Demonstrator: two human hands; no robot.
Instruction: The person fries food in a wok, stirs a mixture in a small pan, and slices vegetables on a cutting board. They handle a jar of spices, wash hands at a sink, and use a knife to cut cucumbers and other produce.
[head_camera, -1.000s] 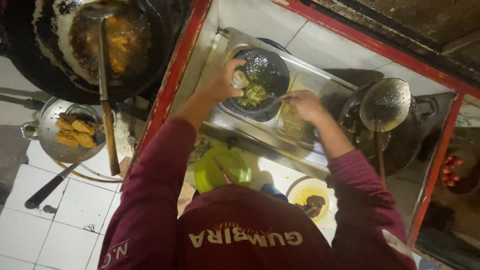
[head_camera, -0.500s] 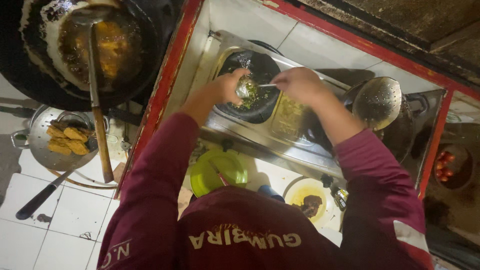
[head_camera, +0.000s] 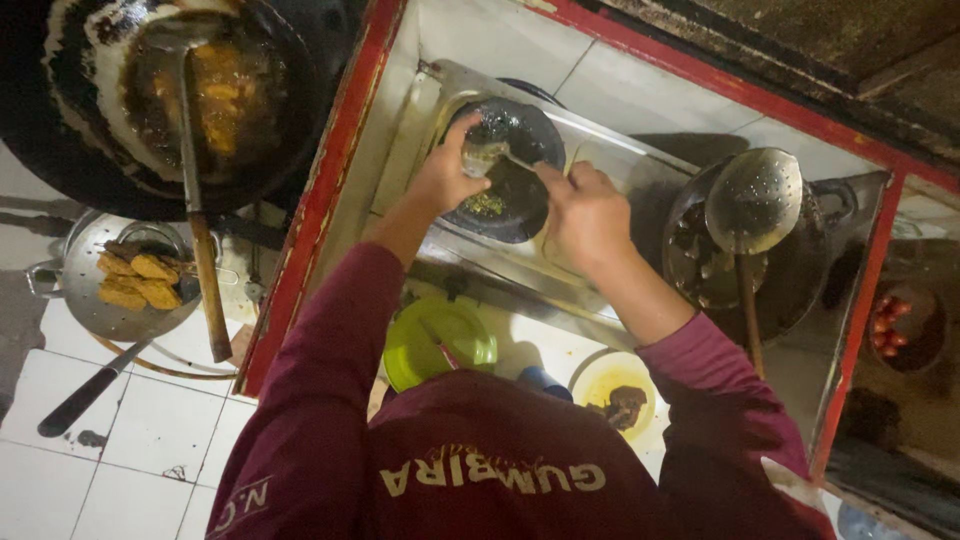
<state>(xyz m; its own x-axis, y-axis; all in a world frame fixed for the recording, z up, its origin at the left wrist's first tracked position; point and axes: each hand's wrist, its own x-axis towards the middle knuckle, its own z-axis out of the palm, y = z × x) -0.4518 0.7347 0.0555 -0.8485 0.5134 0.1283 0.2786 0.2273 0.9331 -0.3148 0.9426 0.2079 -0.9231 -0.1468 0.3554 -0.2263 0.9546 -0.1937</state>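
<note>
A small bowl (head_camera: 483, 157) is held tilted in the left hand (head_camera: 443, 180), fingers clamped on its rim, over the dark pan (head_camera: 520, 205) at the far edge of the steel stove (head_camera: 640, 185). A spoon (head_camera: 518, 160) is gripped in the right hand (head_camera: 588, 212) and worked inside the bowl. Scraping the contents into the pan appears to be in hand; a steady tilt seems needed next, so that nothing falls outside the pan.

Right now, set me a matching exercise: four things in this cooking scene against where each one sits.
Things:
1. green plate
2. perforated ladle
3. fried pieces
4. small clear bowl

Places:
A. in the metal colander at the left
B. held over the dark pan
C. over the pot at the right
D. on the counter below the stove

Pairs: 1-D, 2-C, 3-A, 4-B
</note>
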